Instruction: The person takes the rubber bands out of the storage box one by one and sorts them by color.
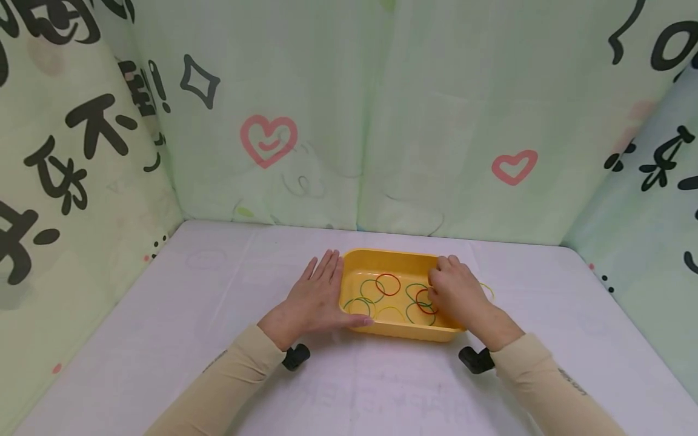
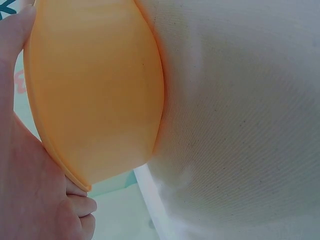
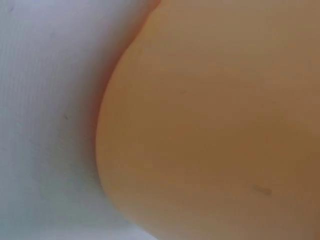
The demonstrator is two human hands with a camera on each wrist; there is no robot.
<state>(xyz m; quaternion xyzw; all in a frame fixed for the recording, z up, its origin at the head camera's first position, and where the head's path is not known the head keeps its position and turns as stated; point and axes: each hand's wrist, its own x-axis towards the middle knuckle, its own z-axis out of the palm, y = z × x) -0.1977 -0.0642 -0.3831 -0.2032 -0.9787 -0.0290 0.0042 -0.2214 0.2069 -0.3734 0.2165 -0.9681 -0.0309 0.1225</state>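
Several rubber bands [image 1: 400, 284] lie in the yellow tray [image 1: 403, 330] on a white table [image 1: 382, 393], before a printed curtain [image 1: 436, 121]. The left hand [image 1: 313, 298], fingers straight, touches the left end; the right hand [image 1: 459, 293], curled, hides part of the right end, and its hold I cannot tell. Only the head view shows bands; both wrist views show the plain outer wall [image 2: 100, 90].

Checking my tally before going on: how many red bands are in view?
2. One red band lies left of the tray's middle; a second red band lies farther right, near the right hand. More may be hidden behind that hand.
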